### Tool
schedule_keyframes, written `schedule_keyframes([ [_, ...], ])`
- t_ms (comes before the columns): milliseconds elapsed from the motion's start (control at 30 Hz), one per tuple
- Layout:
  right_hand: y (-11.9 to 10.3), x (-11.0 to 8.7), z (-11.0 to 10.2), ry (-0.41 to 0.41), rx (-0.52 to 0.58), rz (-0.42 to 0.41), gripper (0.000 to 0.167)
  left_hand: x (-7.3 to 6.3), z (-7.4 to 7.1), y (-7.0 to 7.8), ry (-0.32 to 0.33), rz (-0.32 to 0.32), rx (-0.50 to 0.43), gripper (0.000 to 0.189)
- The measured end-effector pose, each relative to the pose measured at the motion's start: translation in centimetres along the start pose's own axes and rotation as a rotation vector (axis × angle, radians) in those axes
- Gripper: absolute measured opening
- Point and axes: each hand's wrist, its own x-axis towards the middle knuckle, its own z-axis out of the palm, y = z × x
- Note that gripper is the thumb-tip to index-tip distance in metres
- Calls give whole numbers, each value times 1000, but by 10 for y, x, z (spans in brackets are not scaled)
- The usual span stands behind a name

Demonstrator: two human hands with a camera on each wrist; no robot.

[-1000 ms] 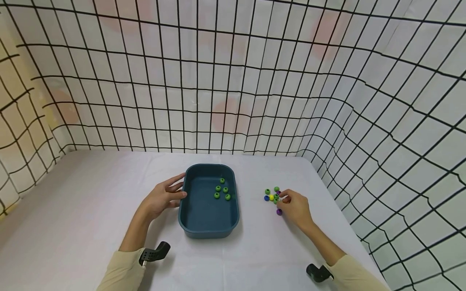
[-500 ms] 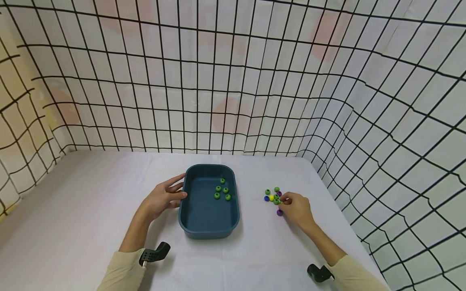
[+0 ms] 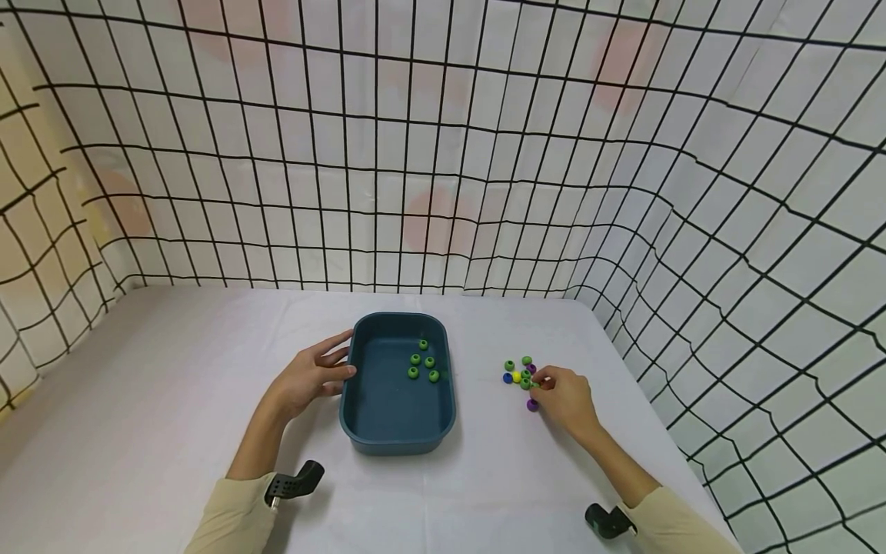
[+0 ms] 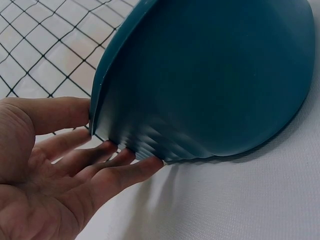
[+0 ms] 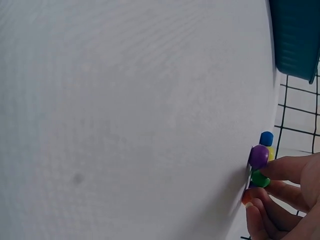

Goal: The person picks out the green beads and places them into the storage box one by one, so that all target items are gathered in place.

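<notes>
My left hand [image 3: 304, 378] rests against the left side of a blue-green plastic tray [image 3: 398, 446]. In the left wrist view its thumb meets the rim, and its outstretched fingertips touch the ribbed outer wall. Inside the tray lie several green beads [image 3: 413, 373]. To the right, my right hand [image 3: 564, 396] pinches a green bead [image 5: 260, 178] between thumb and forefinger. Around it on the cloth are other green beads [image 3: 509, 365], a yellow bead [image 3: 516, 378], a blue bead [image 3: 507, 378] and a purple bead [image 3: 532, 405]. An orange bead [image 5: 247, 197] is partly covered by the curled fingers.
White cloth [image 3: 173, 369] covers the table. A black wire mesh [image 3: 388, 215] stands along the back and both sides, with pale sheeting behind it. Each sleeve carries a black wrist camera; the left one [image 3: 298, 481] sits before the tray.
The right hand has drawn slightly toward the person since a second ago, and a green bead now shows at its fingertips. The left hand and tray have stayed in place.
</notes>
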Motion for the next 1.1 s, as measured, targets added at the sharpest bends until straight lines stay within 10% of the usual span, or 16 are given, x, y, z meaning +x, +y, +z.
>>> schedule_keyframes([
  [1100, -68, 28, 17, 145, 188, -201, 16, 2, 2, -1, 9, -10, 5, 74],
])
